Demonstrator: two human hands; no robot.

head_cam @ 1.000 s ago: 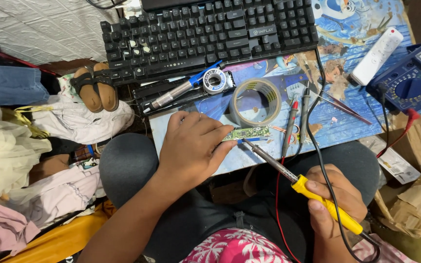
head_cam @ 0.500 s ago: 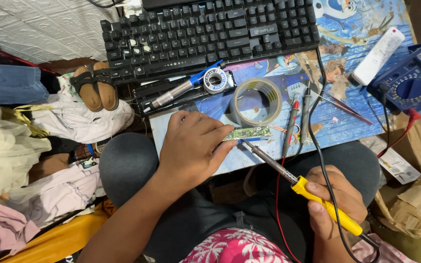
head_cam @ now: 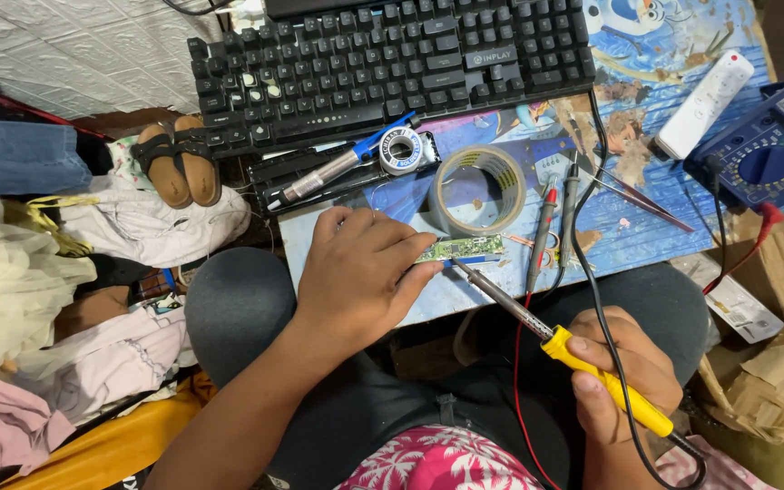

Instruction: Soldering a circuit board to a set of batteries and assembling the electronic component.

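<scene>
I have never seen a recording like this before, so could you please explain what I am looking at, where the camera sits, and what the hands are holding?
There is no machine here: a seated person works with two bare hands, and the single camera is worn on their head, looking down over their lap at a low work board.

The left hand presses down on one end of a small green circuit strip lying on the board. The right hand grips a soldering iron by its yellow handle, its metal tip reaching the strip.

Around them lie a roll of clear tape, a spool of solder wire, two meter probes with red and black leads, tweezers, a blue meter, a white remote and a black keyboard. Clothes and sandals are piled to the left.
</scene>
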